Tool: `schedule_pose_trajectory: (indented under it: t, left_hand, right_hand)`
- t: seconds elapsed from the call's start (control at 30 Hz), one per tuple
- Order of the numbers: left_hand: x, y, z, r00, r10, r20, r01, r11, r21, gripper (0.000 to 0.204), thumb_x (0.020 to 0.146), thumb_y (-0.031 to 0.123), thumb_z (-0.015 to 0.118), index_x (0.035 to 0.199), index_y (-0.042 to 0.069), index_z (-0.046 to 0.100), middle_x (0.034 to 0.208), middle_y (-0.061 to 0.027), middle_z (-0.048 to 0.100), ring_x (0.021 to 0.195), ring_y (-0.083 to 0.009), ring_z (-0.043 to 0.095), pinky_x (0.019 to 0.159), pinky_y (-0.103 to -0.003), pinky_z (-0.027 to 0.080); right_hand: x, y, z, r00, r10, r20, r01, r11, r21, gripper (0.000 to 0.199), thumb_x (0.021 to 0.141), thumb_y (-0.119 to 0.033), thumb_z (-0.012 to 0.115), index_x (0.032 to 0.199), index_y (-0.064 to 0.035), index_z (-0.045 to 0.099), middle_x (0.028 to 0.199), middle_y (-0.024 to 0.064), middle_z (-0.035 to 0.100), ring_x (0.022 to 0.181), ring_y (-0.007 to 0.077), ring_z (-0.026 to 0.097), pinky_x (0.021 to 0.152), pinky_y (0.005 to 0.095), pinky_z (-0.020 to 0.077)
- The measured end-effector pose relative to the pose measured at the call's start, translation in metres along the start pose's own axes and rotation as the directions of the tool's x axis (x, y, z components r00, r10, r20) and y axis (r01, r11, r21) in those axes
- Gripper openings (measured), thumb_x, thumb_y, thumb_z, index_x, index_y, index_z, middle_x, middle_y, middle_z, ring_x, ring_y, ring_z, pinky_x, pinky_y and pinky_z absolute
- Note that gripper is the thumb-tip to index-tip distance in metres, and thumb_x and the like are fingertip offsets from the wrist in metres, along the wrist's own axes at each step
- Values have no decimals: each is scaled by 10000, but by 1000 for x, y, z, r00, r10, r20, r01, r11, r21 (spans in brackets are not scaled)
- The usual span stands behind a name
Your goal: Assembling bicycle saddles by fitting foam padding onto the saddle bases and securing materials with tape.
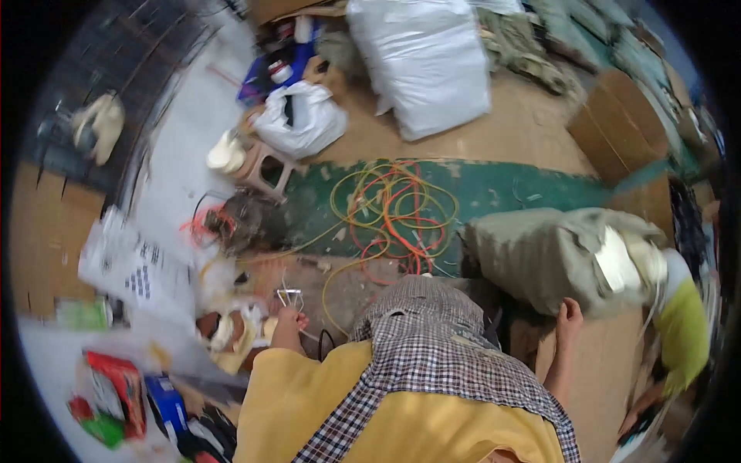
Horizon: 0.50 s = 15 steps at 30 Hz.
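Note:
My left hand [292, 320] is closed at left of centre, with thin white strips [289, 296] in its fingers; a small shiny piece by them is too blurred to name. Right of my body, my right hand [569, 318] is raised with its fingers curled in, and nothing shows in it. Close beside that hand lies a large grey-green cloth bundle [532, 243] with a pale patch on its end. My checked apron [432, 339] covers the middle of the view.
Yellow and orange hoses [394, 208] lie tangled on the green floor sheet [494, 185]. A pinkish stool [266, 168] stands near a white plastic bag [301, 119]. Farther off is a big white sack [424, 65]. At right are an open cardboard box [621, 123] and a person's yellow-green sleeve [685, 336].

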<state>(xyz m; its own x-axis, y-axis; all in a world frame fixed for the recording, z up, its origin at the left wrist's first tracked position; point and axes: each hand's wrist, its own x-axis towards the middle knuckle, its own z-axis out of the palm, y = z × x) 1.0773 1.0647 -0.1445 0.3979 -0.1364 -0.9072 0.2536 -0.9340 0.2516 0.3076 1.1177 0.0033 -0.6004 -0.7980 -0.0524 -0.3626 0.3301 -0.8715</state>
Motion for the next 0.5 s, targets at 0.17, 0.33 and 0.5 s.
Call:
schedule_pose_trajectory:
  t: [0.17, 0.33, 0.5]
  left_hand:
    - [-95, -64, 27, 987, 142, -71, -158, 905, -394, 147, 867, 133, 424, 887, 13, 507, 702, -120, 542, 586, -266, 574, 510, -365, 481]
    - [-151, -31, -8, 909, 400, -118, -384, 691, -613, 161, 858, 156, 477, 941, 24, 521, 797, -96, 565, 709, -236, 578, 605, -359, 476]
    - [-217, 87, -79, 625, 697, -351, -506, 704, 499, 195, 732, 174, 543, 794, 36, 666, 847, -202, 621, 800, -335, 612, 689, -430, 466]
  right_hand:
    - [62, -68, 99, 904, -231, 360, 261, 965, -36, 189, 859, -106, 508, 975, 35, 555, 840, 85, 587, 732, 123, 543, 646, 270, 456]
    - [59, -99, 190, 783, -138, 607, 134, 990, 52, 201, 849, -116, 525, 991, 21, 565, 782, 38, 583, 673, 94, 533, 593, 240, 436]
    - [27, -89, 217, 752, -252, 609, 354, 934, -51, 184, 828, -130, 539, 886, 41, 576, 748, 83, 596, 697, 128, 555, 631, 248, 436]
